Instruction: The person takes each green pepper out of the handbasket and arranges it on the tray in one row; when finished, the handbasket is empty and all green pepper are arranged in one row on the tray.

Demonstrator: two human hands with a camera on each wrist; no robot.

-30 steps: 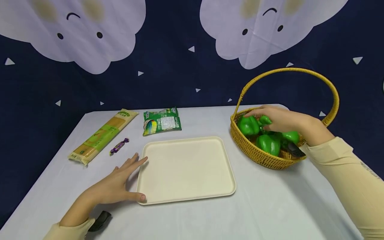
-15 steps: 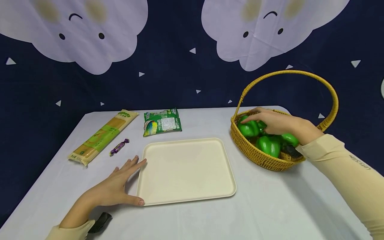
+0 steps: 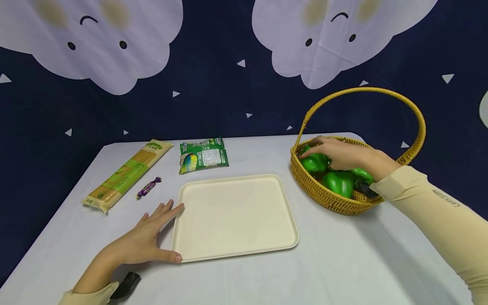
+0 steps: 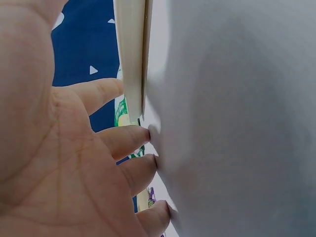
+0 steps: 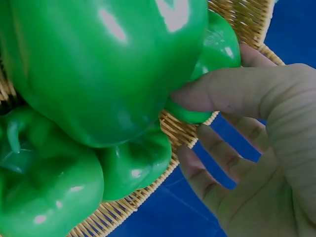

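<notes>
My left hand (image 3: 142, 241) is spread at the left edge of a cream tray (image 3: 234, 220). Its thumb and index finger touch the rim, while the other fingertips rest on the cloth, as the left wrist view shows. My right hand (image 3: 343, 154) reaches into a yellow wicker basket (image 3: 320, 192) at the right. There it grips a green bell pepper (image 5: 219, 47), thumb on the near side and index finger behind. Other green bell peppers (image 3: 338, 183) lie beside it in the basket. The pepper's far side is hidden by my fingers.
A long noodle packet (image 3: 127, 176) lies at the left of the white-covered table, near a purple wrapped candy (image 3: 148, 187). Behind the tray is a green snack bag (image 3: 203, 156). The basket's tall handle (image 3: 381, 90) arches over my right hand. A dark blue cloud-print cloth (image 3: 213, 93) hangs behind.
My right hand has shifted slightly in the basket, its fingers now lower around the left pepper. The left hand stays at the tray's edge; the head view has moved a little.
</notes>
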